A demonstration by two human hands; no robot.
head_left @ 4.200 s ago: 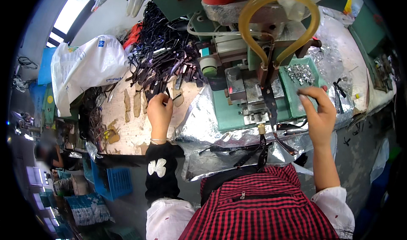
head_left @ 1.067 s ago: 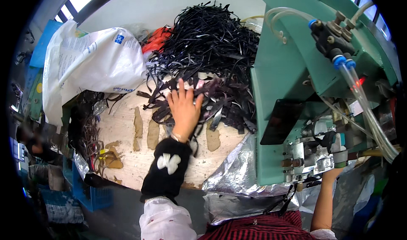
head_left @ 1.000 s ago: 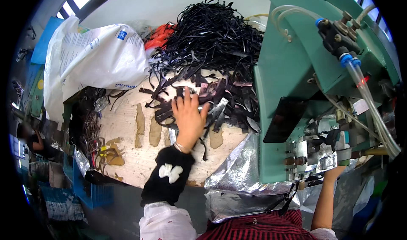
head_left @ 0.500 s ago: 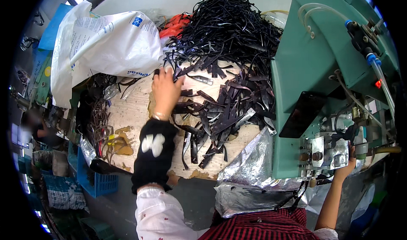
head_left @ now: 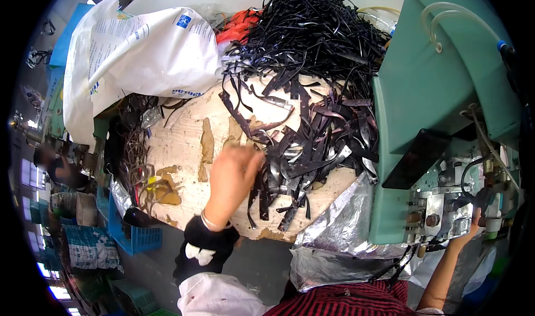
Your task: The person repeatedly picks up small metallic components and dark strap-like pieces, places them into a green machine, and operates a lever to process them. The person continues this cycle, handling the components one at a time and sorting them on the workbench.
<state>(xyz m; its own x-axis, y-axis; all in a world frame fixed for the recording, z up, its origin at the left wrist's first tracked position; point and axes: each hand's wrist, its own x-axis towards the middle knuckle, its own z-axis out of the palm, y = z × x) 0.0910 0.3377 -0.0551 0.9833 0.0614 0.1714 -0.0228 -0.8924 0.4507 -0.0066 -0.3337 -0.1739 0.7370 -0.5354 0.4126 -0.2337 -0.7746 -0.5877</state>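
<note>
My left hand (head_left: 234, 171) is over the wooden tabletop (head_left: 181, 129), at the left edge of a loose spread of dark, flat strips (head_left: 304, 162). Its fingers look bent but are smeared by motion, so whether they hold a strip does not show. Some of these strips are wide and shiny, others narrow with thin tails. My right hand (head_left: 471, 229) is at the far right, against the metal fixture (head_left: 437, 218) of a green machine (head_left: 412, 87). The fixture's parts hide most of its fingers.
A tall heap of thin black strips (head_left: 312, 34) rises at the back. White sacking (head_left: 150, 54) and brownish strips (head_left: 131, 148) lie left. A black phone (head_left: 415, 158) rests on the machine. Silver foil (head_left: 331, 218) covers the front right edge; a blue basket (head_left: 139, 238) stands below left.
My left hand has come back from the heap's near edge toward me and slightly right. Strips near it have shifted. My right hand stays at the fixture; the whole view has shifted a little.
</note>
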